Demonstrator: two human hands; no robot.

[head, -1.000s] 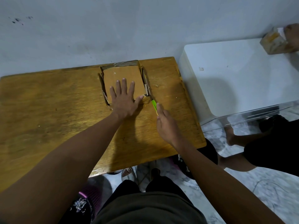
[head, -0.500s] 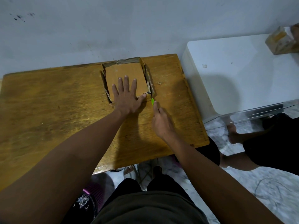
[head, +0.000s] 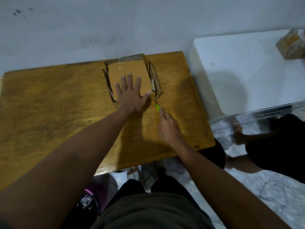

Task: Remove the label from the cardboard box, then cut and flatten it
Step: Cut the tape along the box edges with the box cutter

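A brown cardboard box (head: pixel 128 70) lies opened on the far middle of the wooden table (head: pixel 49 100), its side flaps spread outward. My left hand (head: pixel 131 95) presses flat on the box's near part, fingers spread. My right hand (head: pixel 168 126) is closed around a green-handled cutter (head: pixel 158 108), index finger along the handle. The blade tip sits at the box's near right corner, just beside my left thumb. No label can be made out on the box.
A white table (head: pixel 247 71) stands to the right with a small taped cardboard box (head: pixel 291 45) at its far right edge. Another person's legs (head: pixel 264 154) are on the floor at right. A wall runs behind both tables. Small scraps lie near the box.
My right hand slid the cutter forward to the box's near right corner, then drew back slightly. My left hand kept pressing the box. The camera shifted a little.
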